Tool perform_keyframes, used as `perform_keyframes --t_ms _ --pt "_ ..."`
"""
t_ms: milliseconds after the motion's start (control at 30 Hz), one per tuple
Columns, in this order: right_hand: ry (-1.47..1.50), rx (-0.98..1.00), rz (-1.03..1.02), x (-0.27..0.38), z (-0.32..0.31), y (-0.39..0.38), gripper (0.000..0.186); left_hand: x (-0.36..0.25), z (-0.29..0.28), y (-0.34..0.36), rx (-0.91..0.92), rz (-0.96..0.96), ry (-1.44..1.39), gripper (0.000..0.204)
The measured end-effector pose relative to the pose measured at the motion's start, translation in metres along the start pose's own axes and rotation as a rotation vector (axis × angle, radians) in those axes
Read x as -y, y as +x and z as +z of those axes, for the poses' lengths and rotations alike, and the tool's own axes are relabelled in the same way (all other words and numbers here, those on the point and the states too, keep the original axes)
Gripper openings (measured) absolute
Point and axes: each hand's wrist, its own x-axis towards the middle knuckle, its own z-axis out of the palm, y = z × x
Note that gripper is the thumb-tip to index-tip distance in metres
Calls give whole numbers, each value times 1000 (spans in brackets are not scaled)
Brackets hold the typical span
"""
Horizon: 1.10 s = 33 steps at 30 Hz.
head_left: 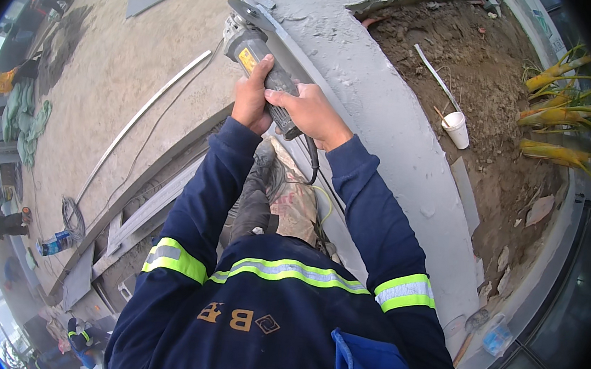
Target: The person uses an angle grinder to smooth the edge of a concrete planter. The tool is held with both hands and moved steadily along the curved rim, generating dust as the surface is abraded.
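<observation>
Both of my hands grip a grey angle grinder (257, 51) with a yellow label, held out ahead of me. My left hand (252, 101) wraps round the left of its body, thumb laid along the top. On the right and rear of the body, my right hand (311, 113) is closed, its thumb reaching toward the left one. The dark cutting disc (253, 15) at the far end is by the edge of a grey plastered ledge (389, 101); I cannot tell whether it touches. A black cord (314, 159) drops from the tool's rear end.
Right of the ledge lies a soil bed (489, 96) with a white cup (456, 129) and yellow-stemmed plants (555, 113). A long pale strip (142, 114) and coiled cable (73, 216) lie on the left floor. Beneath my arms is a sack (294, 202). Other people are far left.
</observation>
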Motion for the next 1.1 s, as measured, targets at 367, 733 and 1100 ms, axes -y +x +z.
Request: perform_keyframes --t_ms 367,733,1100 --pt "52 29 -31 0 -4 -10 42 9 0 -5 -7 6 14 37" --pt "100 32 61 20 3 19 39 -8 -11 35 -44 -71 -43 40" --pt "-4 33 -18 3 -5 -32 47 13 11 -24 -12 20 9 37"
